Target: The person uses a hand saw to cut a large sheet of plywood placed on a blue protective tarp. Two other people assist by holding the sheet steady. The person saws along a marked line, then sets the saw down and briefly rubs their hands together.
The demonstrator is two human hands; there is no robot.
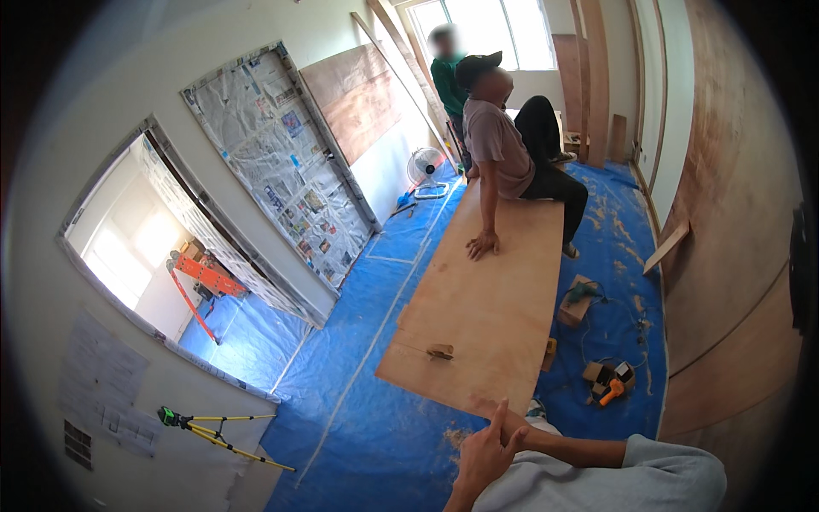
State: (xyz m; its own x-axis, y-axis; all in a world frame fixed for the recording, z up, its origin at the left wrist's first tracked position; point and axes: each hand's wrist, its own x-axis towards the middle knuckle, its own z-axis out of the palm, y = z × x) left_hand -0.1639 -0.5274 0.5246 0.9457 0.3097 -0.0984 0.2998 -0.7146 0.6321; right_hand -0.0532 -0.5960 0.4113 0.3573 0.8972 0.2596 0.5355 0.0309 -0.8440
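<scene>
My left hand (485,450) is raised near the close end of a large plywood sheet (478,299). Its index finger and thumb are stretched apart, and I see nothing held in it. My right forearm (572,447) crosses in from the right. My right hand (514,423) meets the left one, which hides most of its fingers. A small brown object (440,352), too small to name, lies on the plywood beside a thin dark line. Farther back, a person in a cap (499,145) sits on the sheet with one palm flat on it.
Another person in green (446,81) stands behind. Blue sheeting (367,367) covers the floor. On the right lie a green power tool (583,292), an orange-yellow tool (611,392) and cords. A laser level on a yellow tripod (217,431), a fan (425,166) and an orange ladder (205,275) stand leftward.
</scene>
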